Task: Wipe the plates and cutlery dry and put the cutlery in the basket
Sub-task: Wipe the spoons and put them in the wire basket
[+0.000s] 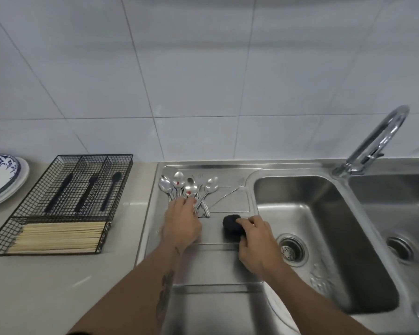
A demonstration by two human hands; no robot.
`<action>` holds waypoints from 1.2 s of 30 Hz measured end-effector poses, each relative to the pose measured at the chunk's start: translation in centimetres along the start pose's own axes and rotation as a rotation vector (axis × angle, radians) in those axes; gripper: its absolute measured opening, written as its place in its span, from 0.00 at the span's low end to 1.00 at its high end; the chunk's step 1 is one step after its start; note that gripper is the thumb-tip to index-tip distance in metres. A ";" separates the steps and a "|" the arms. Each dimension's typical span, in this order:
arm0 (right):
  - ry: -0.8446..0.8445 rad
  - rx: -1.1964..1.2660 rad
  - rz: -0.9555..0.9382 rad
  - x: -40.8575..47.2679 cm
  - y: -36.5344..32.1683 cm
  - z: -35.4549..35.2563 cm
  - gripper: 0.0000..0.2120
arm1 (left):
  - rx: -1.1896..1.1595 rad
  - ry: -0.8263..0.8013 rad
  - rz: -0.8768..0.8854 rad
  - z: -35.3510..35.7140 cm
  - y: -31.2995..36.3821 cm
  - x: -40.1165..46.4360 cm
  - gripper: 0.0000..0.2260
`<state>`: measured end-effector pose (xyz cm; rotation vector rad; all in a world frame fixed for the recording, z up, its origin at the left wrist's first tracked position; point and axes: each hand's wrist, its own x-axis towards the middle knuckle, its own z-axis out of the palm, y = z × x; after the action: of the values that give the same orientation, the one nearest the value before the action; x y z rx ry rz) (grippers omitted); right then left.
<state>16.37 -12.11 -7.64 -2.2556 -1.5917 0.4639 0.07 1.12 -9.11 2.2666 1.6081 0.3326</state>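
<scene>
Lying fanned on the steel drainboard (228,204), the spoons (189,186) have their bowls toward the tiled wall (203,68) and their handles crossing under my left hand (183,222). That hand's grip is curled over the handle ends, touching them, though I cannot tell whether it has actually closed on one. A fork (198,176) and a thin knife (228,193) lie just behind and right of the spoons. My right hand (257,243) sits just right of the left, its grip wrapped narrowly around a dark cloth (232,224) pressed on the drainboard. Right of that is the sink basin (324,213) with its tap (377,141). Left on the tabletop (46,286) stands the black wire basket (65,201), holding dark utensils (87,192) in its rear compartments and chopsticks (58,236) in front. Plates (3,180) are stacked at the far left.
</scene>
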 end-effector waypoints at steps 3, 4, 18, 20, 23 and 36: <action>-0.051 0.012 -0.049 0.4 1.6 0.4 0.23 | 0.139 -0.007 -0.045 0.8 1.1 0.8 0.20; -0.071 -0.008 -0.066 0.5 2.0 0.4 0.24 | 0.161 -0.008 -0.062 1.0 1.4 1.0 0.20; -0.078 -0.090 -0.244 2.9 4.0 0.8 0.29 | 0.250 -0.076 -0.093 0.3 2.5 0.7 0.17; -0.048 -0.035 -0.243 2.8 3.8 0.6 0.28 | 0.245 -0.062 -0.076 0.3 2.5 0.3 0.16; -0.026 0.009 -0.228 2.5 3.2 -0.1 0.25 | 0.220 -0.055 -0.078 0.3 2.4 -0.1 0.17; 0.172 0.048 -0.180 -0.3 -2.9 -1.2 0.17 | 0.189 0.054 0.013 -1.4 0.0 -3.6 0.13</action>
<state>14.43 -11.59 -5.21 -2.0342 -1.6558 0.2504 -1.63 -2.13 -7.82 2.4275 1.7178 0.2567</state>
